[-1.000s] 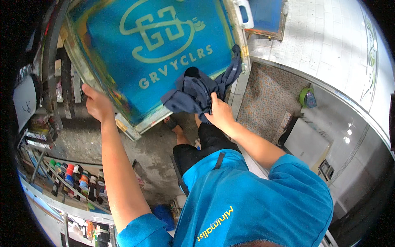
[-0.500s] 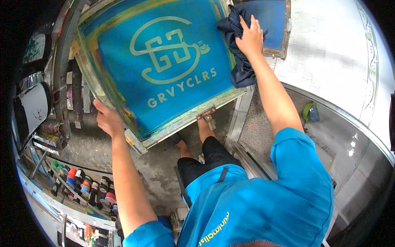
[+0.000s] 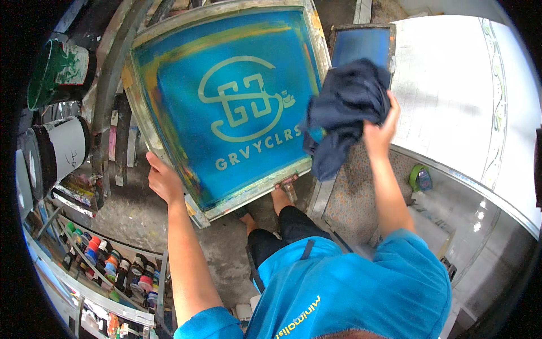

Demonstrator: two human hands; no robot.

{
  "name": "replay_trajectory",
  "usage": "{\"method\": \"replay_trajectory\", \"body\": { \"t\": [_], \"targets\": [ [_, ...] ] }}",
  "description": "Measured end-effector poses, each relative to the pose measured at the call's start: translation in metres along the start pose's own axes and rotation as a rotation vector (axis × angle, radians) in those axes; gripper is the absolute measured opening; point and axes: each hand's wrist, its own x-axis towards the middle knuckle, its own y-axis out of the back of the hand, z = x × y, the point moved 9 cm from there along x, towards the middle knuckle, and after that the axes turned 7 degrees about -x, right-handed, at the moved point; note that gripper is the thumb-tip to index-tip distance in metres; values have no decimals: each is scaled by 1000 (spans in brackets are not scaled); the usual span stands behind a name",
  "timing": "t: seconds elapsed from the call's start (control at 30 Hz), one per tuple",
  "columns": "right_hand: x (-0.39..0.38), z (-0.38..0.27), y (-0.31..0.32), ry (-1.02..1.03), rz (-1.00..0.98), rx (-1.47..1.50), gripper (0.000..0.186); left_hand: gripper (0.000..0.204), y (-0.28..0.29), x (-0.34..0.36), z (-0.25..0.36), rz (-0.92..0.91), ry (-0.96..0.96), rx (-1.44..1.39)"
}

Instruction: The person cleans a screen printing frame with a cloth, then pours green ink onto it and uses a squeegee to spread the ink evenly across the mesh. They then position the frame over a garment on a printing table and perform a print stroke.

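A screen printing frame point(image 3: 180, 130) with blue mesh, a pale emblem and lettering stands tilted before me. My left hand point(image 3: 166, 179) is closed on its left rail near the lower corner. A bunched navy cloth point(image 3: 351, 101) hangs from my right hand point(image 3: 379, 131), whose fingers are partly hidden behind the folds. The cloth overlaps the screen's right edge and lower right corner; whether it presses on the mesh I cannot tell. A small metal clamp point(image 3: 286, 184) sits on the bottom rail.
A smaller blue screen point(image 3: 361, 45) lies beyond the cloth, beside a white tabletop point(image 3: 446, 85). At the left are metal bars point(image 3: 113, 73), a green-stained bucket point(image 3: 62, 73) and a dark pail point(image 3: 62, 150). Several paint bottles point(image 3: 116, 263) fill a rack at the lower left.
The cloth has come off the screen's upper right side, toward me and bunched up in my right hand. The screen sits lower and slightly further right in view, my left hand still on it.
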Motion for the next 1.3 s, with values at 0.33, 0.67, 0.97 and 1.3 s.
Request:
{"method": "replay_trajectory", "body": {
  "t": [0.33, 0.67, 0.97, 1.3],
  "targets": [
    [215, 5, -288, 257, -21, -402, 70, 79, 3, 0, 11, 59, -62, -15],
    [87, -29, -246, 922, -289, -917, 51, 85, 2, 2, -1, 67, -64, 56],
    [-147, -3, -98, 297, -1208, -561, 58, 89, -2, 0, -1, -54, 32, 75],
    [-235, -167, -220, 168, -602, -61, 85, 89, -2, 7, -11, -48, 27, 114]
  ]
}}
